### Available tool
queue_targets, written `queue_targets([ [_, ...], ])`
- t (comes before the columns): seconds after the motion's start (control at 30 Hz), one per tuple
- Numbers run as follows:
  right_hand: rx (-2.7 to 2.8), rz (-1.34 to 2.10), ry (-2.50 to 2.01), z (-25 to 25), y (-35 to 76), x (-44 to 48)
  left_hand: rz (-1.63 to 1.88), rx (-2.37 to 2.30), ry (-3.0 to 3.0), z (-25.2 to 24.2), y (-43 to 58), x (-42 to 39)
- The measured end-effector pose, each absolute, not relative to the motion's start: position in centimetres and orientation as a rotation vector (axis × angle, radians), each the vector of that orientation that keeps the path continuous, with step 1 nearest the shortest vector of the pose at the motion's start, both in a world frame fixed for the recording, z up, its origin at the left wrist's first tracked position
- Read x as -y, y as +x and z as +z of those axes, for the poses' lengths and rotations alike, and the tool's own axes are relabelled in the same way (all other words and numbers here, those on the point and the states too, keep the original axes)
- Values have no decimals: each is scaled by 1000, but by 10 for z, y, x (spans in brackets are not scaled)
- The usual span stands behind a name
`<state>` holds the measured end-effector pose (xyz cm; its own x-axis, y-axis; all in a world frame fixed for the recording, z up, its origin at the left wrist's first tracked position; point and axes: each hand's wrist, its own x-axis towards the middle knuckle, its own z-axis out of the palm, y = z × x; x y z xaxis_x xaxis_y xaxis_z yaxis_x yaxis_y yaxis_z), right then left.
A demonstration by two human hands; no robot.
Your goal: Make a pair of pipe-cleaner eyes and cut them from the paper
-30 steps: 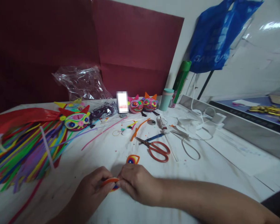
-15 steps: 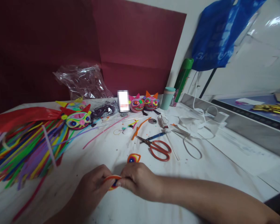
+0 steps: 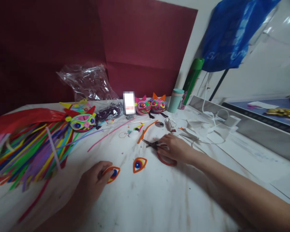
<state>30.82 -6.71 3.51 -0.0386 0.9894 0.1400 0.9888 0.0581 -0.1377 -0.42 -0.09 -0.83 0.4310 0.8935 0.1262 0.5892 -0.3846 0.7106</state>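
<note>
My left hand (image 3: 95,177) is closed on an eye-shaped piece (image 3: 113,174), orange-rimmed with a dark blue centre, pinched between thumb and fingers. A matching eye-shaped piece (image 3: 139,165) lies flat on the table just to its right. My right hand (image 3: 173,147) reaches over the red-handled scissors (image 3: 168,160), its fingers curled down by the pivot and handles. The scissors lie on the table with their blades pointing left. What the right fingers grip is hidden, and the hand covers the spot where a blue pen-like tool lay.
An orange pipe cleaner (image 3: 147,131) lies beyond the scissors. Colourful strips (image 3: 36,154) spread at left beside a decorated animal head (image 3: 83,122). Two more heads (image 3: 158,104) stand at the back near a green cup (image 3: 175,101). White cables (image 3: 212,125) tangle at right.
My right hand has let go of the eye-shaped piece and moved right, onto the scissors. My left hand has shifted slightly left, still with the piece. The other eye-shaped piece is now fully visible.
</note>
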Motion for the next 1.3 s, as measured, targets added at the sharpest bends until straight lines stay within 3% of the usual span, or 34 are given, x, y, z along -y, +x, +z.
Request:
queue_targets([
  [0.17,2258,6,-1833,7,323,81,771,-1280,2238,-9,-2,0],
  [0.63,2171,71,-1674,-4,332,103,999,-1187,2436,-29,-8,-16],
  [0.9,1611,-24,-1938,24,363,117,989,-1174,2408,-31,-9,-17],
  [1.1,2072,288,-1717,17,361,138,978,-1173,2414,-28,-8,-15],
  [1.3,2217,217,-1635,8,356,133,884,-1114,2487,-32,-15,-22],
])
